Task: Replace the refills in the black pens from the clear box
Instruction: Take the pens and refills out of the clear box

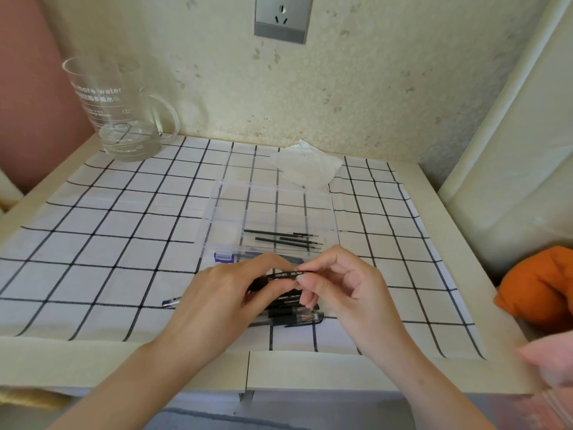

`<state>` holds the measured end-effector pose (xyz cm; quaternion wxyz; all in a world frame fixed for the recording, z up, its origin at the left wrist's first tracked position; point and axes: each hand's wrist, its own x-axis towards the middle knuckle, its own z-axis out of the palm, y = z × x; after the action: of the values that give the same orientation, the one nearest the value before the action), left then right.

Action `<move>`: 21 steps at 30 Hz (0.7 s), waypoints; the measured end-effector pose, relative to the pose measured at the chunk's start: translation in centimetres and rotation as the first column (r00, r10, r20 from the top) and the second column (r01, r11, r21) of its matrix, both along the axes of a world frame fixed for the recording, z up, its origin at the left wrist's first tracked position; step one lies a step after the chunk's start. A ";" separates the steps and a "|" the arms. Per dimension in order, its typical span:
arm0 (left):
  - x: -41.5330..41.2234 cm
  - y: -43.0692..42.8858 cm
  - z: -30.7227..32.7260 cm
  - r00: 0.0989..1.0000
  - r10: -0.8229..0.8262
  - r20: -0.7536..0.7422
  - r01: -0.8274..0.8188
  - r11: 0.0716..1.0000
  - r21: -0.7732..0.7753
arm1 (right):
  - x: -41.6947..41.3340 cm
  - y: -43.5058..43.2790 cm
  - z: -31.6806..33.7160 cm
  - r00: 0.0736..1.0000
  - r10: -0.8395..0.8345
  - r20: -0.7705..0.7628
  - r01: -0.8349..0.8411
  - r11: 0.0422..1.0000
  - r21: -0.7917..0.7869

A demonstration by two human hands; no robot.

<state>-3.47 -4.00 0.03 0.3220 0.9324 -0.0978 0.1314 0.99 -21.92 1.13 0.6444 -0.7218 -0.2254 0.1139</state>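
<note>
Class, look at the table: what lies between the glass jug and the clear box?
Head view: only bare checked cloth lies between the glass jug and the clear box.

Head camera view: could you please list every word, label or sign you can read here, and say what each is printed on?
"more water": white print on the clear glass jug; its first letters are cut off.
Chinese line and smaller print below it on the jug: too blurred to read.
"GEL PEN": white print on the black pen held by both hands; the brand word before it is too small.
Print on a second pen beneath: unreadable.
</note>
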 end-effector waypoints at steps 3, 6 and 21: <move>0.1 0.3 -0.1 1.000 0.015 -0.013 -0.016 1.000 -0.027 | 0.4 -0.6 0.2 0.999 -0.048 0.009 0.048 0.999 -0.024; 0.1 0.7 0.1 0.999 0.025 -0.046 -0.029 0.995 -0.090 | 1.4 -2.1 0.7 0.991 -0.127 0.042 0.132 0.978 -0.162; 0.2 0.9 0.0 0.999 -0.034 0.015 0.035 0.993 -0.111 | 2.2 -5.0 -0.2 0.996 -0.085 -0.038 0.035 0.720 -0.693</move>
<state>-3.30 -3.13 -0.02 0.3749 0.9104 -0.1085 0.1372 3.19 -26.94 0.98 0.3394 -0.9126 -0.1217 0.1929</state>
